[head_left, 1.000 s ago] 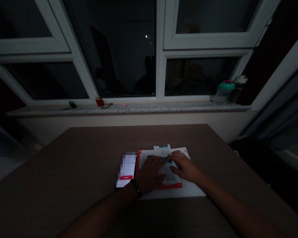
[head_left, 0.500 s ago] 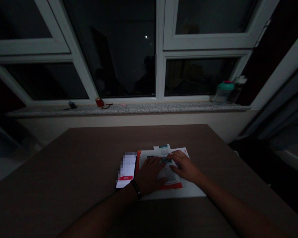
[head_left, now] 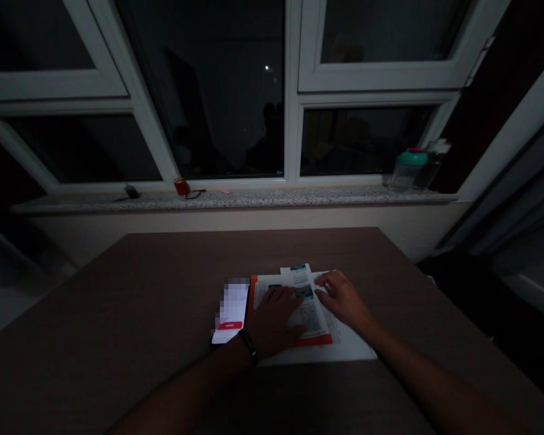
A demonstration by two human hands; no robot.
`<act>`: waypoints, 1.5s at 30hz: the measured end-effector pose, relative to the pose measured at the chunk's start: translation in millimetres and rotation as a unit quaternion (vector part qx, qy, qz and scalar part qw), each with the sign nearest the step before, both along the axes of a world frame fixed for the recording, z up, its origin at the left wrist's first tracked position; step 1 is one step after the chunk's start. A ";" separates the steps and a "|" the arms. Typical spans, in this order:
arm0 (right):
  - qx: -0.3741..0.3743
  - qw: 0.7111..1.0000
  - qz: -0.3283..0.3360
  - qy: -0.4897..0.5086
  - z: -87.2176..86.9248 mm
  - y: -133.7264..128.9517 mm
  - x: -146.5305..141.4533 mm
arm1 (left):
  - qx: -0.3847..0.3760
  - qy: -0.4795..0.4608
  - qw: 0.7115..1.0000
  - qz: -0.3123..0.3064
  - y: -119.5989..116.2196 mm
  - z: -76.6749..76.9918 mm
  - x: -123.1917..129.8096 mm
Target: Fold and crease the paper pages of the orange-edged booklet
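Palm down, my left hand [head_left: 275, 320] lies with its fingers extended on a folded printed sheet [head_left: 315, 317], a dark band around its wrist. My right hand [head_left: 343, 299] is just right of the sheet's folded strip, fingers bent and thumb apart from them, with nothing visible in its grasp. Under the strip lie a printed page with an orange-red border [head_left: 317, 341] and a larger white sheet [head_left: 353, 347]. To the left of my left hand rests a phone [head_left: 236, 308] with its screen lit. My left hand covers part of the papers.
The brown table [head_left: 172, 272] reaches toward a wall beneath a speckled stone windowsill [head_left: 272, 197]. On the sill stand a teal-lidded bottle [head_left: 410, 166], a clear bottle [head_left: 430, 166], a small red jar [head_left: 181, 186] and a small dark object [head_left: 131, 191]. Curtains hang at the sides.
My right hand has slid slightly right, off the printed strip, and its fingers are more bent. More of the strip's print shows. The left hand and phone stay put.
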State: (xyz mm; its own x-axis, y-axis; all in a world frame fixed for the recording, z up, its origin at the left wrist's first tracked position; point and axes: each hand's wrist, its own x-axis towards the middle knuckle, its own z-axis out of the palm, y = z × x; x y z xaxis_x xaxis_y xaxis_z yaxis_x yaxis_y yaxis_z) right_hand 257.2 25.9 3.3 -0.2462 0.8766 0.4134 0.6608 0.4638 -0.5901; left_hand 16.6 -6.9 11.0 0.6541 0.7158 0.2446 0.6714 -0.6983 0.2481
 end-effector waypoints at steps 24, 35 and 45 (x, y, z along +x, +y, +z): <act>0.000 1.000 0.023 -0.013 -4.6 4.7 10.2 | 0.001 -0.005 1.000 0.002 -2.8 1.6 0.7; 0.013 0.999 0.027 -0.037 -11.1 6.4 7.0 | 0.012 -0.007 1.000 0.021 -4.8 8.0 3.5; 0.024 0.998 0.021 -0.050 -14.4 6.4 2.8 | -0.015 0.005 0.998 -0.069 -7.1 10.4 5.9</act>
State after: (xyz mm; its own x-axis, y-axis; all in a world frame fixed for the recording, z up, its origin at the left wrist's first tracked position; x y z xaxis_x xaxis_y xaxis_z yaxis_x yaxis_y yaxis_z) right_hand 260.1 32.3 -11.1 -0.3236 0.8449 0.4259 0.6950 0.5177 -0.4989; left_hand 22.5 -14.0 21.4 0.7485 0.6262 0.2182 0.5724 -0.7763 0.2641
